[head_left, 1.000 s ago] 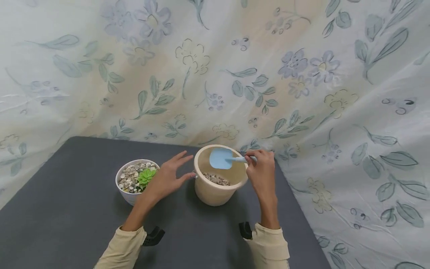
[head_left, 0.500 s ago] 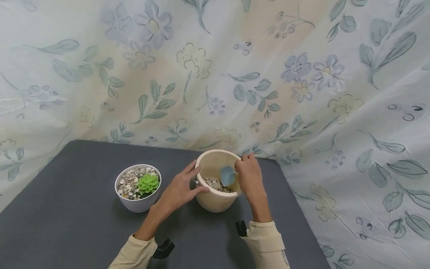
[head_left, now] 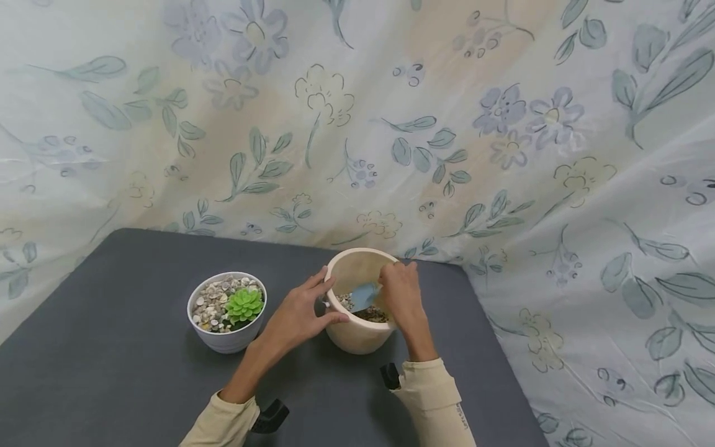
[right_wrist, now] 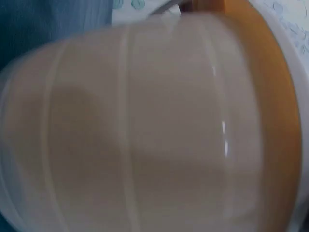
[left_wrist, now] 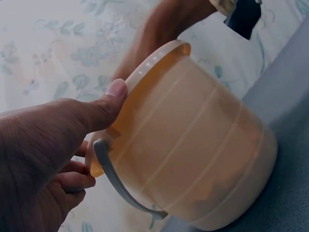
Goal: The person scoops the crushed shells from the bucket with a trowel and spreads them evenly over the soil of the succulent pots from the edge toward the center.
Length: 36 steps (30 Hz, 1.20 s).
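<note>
A cream bucket point(head_left: 359, 341) with gravel point(head_left: 373, 315) in its bottom stands on the dark table. My left hand point(head_left: 301, 313) holds its rim on the left; in the left wrist view the thumb point(left_wrist: 116, 89) lies on the rim, above the bucket's grey bail handle point(left_wrist: 120, 186). Reaching over the right rim, my right hand point(head_left: 401, 292) grips a small light-blue shovel, whose blade point(head_left: 364, 297) is down at the gravel. The shovel's handle is hidden by that hand. The bucket's ribbed wall point(right_wrist: 169, 121) fills the right wrist view, blurred, with neither right hand nor shovel showing.
Left of the bucket is a white pot point(head_left: 223, 340) of pebbles with a green succulent point(head_left: 244, 305). The grey table point(head_left: 112, 347) ends at a floral cloth point(head_left: 357, 124) hanging behind and to the right.
The shovel has gone from above the bucket's mouth down into the gravel and then left, baring a darker patch. My left hand, apart from the bucket earlier, now holds its rim.
</note>
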{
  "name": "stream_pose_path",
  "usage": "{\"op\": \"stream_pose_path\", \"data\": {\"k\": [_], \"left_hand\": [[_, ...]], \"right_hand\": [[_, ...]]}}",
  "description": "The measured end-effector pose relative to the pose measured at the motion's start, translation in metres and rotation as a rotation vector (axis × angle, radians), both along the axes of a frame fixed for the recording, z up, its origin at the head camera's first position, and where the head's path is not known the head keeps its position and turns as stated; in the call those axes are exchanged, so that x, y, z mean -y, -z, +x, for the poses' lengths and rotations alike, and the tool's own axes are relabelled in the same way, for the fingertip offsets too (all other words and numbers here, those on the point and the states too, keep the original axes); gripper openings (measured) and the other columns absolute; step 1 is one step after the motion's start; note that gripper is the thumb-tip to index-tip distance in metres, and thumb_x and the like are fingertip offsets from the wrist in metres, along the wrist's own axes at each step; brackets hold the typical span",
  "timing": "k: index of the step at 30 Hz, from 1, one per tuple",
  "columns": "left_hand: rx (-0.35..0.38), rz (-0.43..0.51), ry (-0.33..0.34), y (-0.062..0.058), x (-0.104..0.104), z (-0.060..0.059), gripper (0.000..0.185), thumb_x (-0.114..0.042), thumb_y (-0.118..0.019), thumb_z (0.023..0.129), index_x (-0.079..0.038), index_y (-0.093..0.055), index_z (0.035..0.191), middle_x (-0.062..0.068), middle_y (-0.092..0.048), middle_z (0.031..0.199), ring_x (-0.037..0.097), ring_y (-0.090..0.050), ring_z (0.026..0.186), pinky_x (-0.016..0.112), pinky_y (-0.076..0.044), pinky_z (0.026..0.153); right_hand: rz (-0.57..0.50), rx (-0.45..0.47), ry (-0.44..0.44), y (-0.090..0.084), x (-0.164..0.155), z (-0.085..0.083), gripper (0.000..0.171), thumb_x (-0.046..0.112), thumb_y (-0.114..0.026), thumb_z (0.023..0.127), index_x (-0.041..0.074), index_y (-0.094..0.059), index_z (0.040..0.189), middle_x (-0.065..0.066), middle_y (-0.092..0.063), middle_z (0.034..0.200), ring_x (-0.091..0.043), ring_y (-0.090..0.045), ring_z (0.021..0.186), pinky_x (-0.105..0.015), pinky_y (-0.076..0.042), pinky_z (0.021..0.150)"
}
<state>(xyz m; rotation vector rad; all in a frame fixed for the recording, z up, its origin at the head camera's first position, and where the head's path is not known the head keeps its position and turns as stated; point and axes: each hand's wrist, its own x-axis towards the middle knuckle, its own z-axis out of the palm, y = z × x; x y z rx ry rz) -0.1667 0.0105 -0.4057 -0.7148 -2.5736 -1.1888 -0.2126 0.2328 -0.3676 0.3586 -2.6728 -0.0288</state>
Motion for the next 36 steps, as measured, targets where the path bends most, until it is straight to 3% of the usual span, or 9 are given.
{"op": "stream_pose_path", "data": {"k": [3,4,6,10,11,15,19,24,36], "left_hand": [[0.002,0.003,0.008,0.000,-0.002,0.001,0.084,-0.044,-0.086,0.084,-0.002,-0.055,0.151,0.023,-0.039,0.166,0.045,-0.052,0.144,0.056,-0.055,0.106],[0.006,0.004,0.011,0.001,-0.002,0.001,0.084,-0.044,-0.086,0.084,-0.003,-0.055,0.151,0.022,-0.039,0.166,0.045,-0.051,0.145,0.056,-0.054,0.106],[0.016,0.008,0.013,0.000,-0.004,0.002,0.085,-0.045,-0.085,0.084,-0.003,-0.055,0.151,0.022,-0.038,0.166,0.045,-0.050,0.146,0.057,-0.054,0.107],[0.031,0.015,0.002,0.001,-0.004,0.004,0.084,-0.045,-0.085,0.084,-0.005,-0.054,0.152,0.021,-0.037,0.167,0.043,-0.050,0.147,0.057,-0.053,0.108],[0.031,0.012,-0.002,0.000,-0.004,0.005,0.084,-0.045,-0.085,0.084,-0.005,-0.054,0.152,0.022,-0.038,0.167,0.043,-0.050,0.147,0.057,-0.053,0.108],[0.033,-0.003,-0.007,0.000,-0.004,0.005,0.084,-0.046,-0.084,0.085,-0.006,-0.054,0.153,0.022,-0.038,0.167,0.043,-0.050,0.147,0.057,-0.053,0.108],[0.030,-0.010,-0.010,0.001,-0.003,0.005,0.084,-0.046,-0.084,0.085,-0.008,-0.053,0.154,0.022,-0.037,0.167,0.044,-0.050,0.147,0.059,-0.052,0.108],[0.022,-0.008,-0.014,0.001,-0.001,0.005,0.084,-0.047,-0.083,0.085,-0.011,-0.053,0.155,0.023,-0.037,0.167,0.045,-0.051,0.145,0.059,-0.054,0.107],[0.004,-0.028,0.001,-0.001,0.004,0.003,0.087,-0.045,-0.082,0.088,-0.006,-0.048,0.157,0.022,-0.036,0.167,0.045,-0.047,0.148,0.060,-0.050,0.111]], "right_hand": [[-0.120,0.040,0.028,0.000,0.001,0.003,0.048,-0.008,-0.077,0.081,0.015,-0.052,0.048,0.001,-0.053,0.050,-0.015,-0.039,0.052,-0.044,-0.042,0.071],[-0.173,0.053,0.034,0.000,0.001,0.004,0.045,-0.009,-0.076,0.081,0.014,-0.054,0.049,0.000,-0.056,0.052,-0.014,-0.040,0.053,-0.046,-0.044,0.074],[-0.285,0.080,0.034,-0.002,-0.001,0.008,0.034,-0.009,-0.075,0.083,0.008,-0.066,0.055,-0.004,-0.065,0.058,-0.016,-0.049,0.056,-0.047,-0.050,0.076],[-0.455,0.125,0.033,-0.009,-0.007,0.015,0.011,-0.007,-0.074,0.086,-0.001,-0.083,0.083,-0.017,-0.081,0.086,-0.032,-0.074,0.075,-0.046,-0.060,0.073],[-0.485,0.136,0.037,-0.011,-0.009,0.017,0.011,-0.006,-0.074,0.088,-0.002,-0.084,0.088,-0.019,-0.081,0.090,-0.035,-0.076,0.080,-0.045,-0.061,0.069],[-0.593,0.175,0.094,-0.018,-0.019,0.026,0.010,0.001,-0.075,0.092,0.000,-0.084,0.094,-0.018,-0.081,0.095,-0.036,-0.077,0.094,-0.047,-0.061,0.078],[-0.708,0.187,0.130,-0.022,-0.031,0.035,0.010,0.006,-0.076,0.094,0.001,-0.084,0.096,-0.020,-0.081,0.099,-0.034,-0.076,0.095,-0.042,-0.060,0.075],[-0.770,0.170,0.152,-0.024,-0.045,0.045,0.011,0.008,-0.077,0.094,-0.001,-0.083,0.097,-0.023,-0.080,0.100,-0.035,-0.075,0.093,-0.035,-0.059,0.069],[-0.805,0.143,0.202,-0.040,-0.058,0.064,0.013,0.009,-0.073,0.098,0.000,-0.083,0.099,-0.021,-0.079,0.104,-0.035,-0.071,0.102,-0.034,-0.054,0.076]]}}
